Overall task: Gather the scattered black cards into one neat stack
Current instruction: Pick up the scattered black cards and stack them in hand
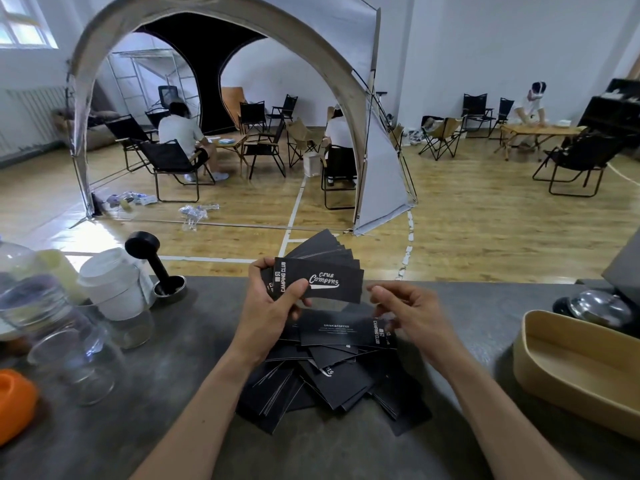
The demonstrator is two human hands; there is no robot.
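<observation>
Left of the loose heap of black cards (332, 379) on the grey worktop (145, 403) stand clear glass jars (65, 344), a lidded white paper cup (116, 282) and a black tamper (152, 261). Just above the heap, the left hand (273, 303) grips a fanned bunch of cards (322, 271), its thumb across the front one, while the right hand (412, 317) pinches another card (346, 332) lifted off the heap. Right of the heap sits a beige tray (540, 372).
</observation>
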